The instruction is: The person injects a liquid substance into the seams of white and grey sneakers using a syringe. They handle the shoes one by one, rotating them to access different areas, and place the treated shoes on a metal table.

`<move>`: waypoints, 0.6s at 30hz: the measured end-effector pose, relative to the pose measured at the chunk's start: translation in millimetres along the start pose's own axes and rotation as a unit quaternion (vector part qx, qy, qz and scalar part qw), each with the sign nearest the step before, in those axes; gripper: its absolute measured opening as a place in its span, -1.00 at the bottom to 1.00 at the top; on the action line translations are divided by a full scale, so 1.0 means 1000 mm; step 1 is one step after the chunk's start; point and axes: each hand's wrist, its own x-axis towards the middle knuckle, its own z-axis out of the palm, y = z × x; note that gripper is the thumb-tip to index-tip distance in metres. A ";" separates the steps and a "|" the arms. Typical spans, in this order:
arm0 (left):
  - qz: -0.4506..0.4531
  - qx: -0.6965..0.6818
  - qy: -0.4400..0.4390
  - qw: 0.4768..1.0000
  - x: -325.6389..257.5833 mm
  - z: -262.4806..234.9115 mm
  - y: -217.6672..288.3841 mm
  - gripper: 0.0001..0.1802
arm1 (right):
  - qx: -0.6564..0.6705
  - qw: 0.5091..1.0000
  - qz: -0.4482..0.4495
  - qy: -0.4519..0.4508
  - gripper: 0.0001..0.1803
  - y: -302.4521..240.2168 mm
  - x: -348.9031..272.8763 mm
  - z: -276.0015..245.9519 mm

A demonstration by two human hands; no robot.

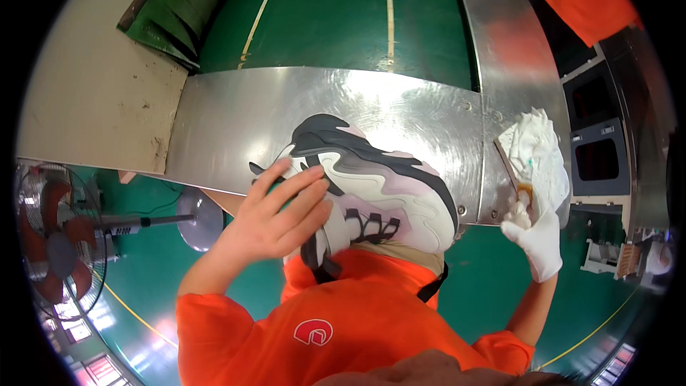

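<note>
Bare left hand [279, 211] fingers spread, grasping the sneaker [379, 186] against the chest; gloved right hand [536, 232] fingers clenched around a brush handle [525, 196], white cloth [539, 150] just above them.

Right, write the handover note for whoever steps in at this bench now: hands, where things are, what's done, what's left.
Left hand: bare, fingers spread over the side of the sneaker, pressing it against the body at the edge of the steel bench.
Right hand: in a white glove, raised to the right of the sneaker, holding a small brush and a wad of white cloth.
Done: sneaker is picked up and steadied; brush and cloth are in hand.
Left: the brush is apart from the sneaker, so nothing shows it applied yet. Whether any of the sneaker is already treated cannot be told.
</note>
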 end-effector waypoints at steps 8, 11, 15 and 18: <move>-0.038 -0.020 -0.003 0.999 0.009 -0.002 -0.001 -0.72 | 0.302 0.911 -0.113 -0.256 -0.27 -0.030 0.008 0.031; -0.034 -0.027 -0.018 0.999 0.017 -0.003 -0.006 -0.71 | 0.417 0.825 -0.212 -0.317 -0.56 -0.017 0.023 0.060; -0.037 -0.036 -0.031 0.998 0.022 -0.006 -0.009 -0.70 | 0.374 0.830 -0.212 -0.355 -0.56 -0.018 0.039 0.067; -0.041 -0.043 -0.033 0.998 0.024 -0.006 -0.010 -0.69 | 0.359 0.852 -0.161 -0.345 -0.07 -0.025 0.043 0.076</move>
